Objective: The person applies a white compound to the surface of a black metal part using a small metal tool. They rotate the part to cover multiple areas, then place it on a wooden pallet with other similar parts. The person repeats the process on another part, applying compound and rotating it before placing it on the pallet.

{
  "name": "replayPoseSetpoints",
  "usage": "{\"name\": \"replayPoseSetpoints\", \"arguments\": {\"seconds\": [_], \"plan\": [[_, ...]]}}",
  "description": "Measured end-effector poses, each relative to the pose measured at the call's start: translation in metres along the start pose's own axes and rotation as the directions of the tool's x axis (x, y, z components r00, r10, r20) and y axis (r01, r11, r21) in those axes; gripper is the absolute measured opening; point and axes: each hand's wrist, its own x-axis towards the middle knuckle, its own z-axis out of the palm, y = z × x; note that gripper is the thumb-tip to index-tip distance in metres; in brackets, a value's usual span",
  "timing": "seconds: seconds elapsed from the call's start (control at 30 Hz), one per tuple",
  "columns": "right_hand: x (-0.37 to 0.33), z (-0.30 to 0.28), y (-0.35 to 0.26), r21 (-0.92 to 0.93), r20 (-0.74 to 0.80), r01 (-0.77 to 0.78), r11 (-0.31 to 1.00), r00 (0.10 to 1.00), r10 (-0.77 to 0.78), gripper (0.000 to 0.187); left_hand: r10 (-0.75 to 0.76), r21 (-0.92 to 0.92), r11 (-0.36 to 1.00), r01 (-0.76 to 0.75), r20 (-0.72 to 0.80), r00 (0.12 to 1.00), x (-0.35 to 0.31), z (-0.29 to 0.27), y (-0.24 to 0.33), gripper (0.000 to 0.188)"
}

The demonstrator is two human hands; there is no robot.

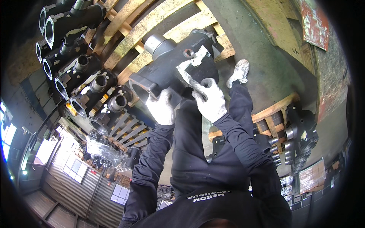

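A large black cast pipe housing (159, 70) lies across a wooden pallet in front of me. It has a square open flange at its near left end and a bare-metal collar (154, 43) on top. My left hand (161, 107), in a white glove, grips the near edge of that flange. A white peeled strip (189, 79), like tape or film, runs off the housing's side toward my right hand (210, 100). The gloved fingers of that hand are pinched on its lower end. More ragged white material (200, 56) clings to the housing beside a small round threaded port (188, 53).
Several similar black housings (85, 97) stand in a row at the left. The slatted pallet (152, 22) lies under the work. At the right are another pallet (273, 112) with black castings and a scuffed red panel (315, 26). My right shoe (238, 72) is on the green floor.
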Motion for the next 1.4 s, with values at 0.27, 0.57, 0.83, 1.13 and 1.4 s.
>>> {"name": "replayPoseSetpoints", "arguments": {"seconds": [0.27,0.57,0.83,1.13,1.4], "plan": [[-0.010,0.001,-0.013,-0.019,0.043,0.051,0.999,0.998,-0.050,0.042,-0.023,0.016,1.000,0.022,0.029,0.999,-0.003,0.002,0.006,0.006],[-0.009,-0.005,-0.003,0.130,-0.036,-0.056,0.990,0.998,0.061,0.038,-0.021,0.021,1.000,0.021,0.035,0.999,-0.005,0.002,0.007,0.008],[-0.016,0.001,-0.016,0.028,0.007,0.034,0.999,0.999,-0.034,0.044,-0.031,0.001,1.000,0.031,0.039,0.999,-0.009,0.004,0.008,0.008],[0.006,-0.009,0.023,0.004,-0.059,0.022,1.000,0.998,-0.022,0.045,-0.038,-0.050,0.998,0.039,0.011,0.999,-0.007,0.007,0.010,0.006],[0.010,0.001,0.047,-0.011,-0.082,-0.018,1.000,0.997,0.017,0.045,-0.059,0.026,0.998,0.059,-0.002,0.998,-0.005,0.001,0.009,0.009]]}}
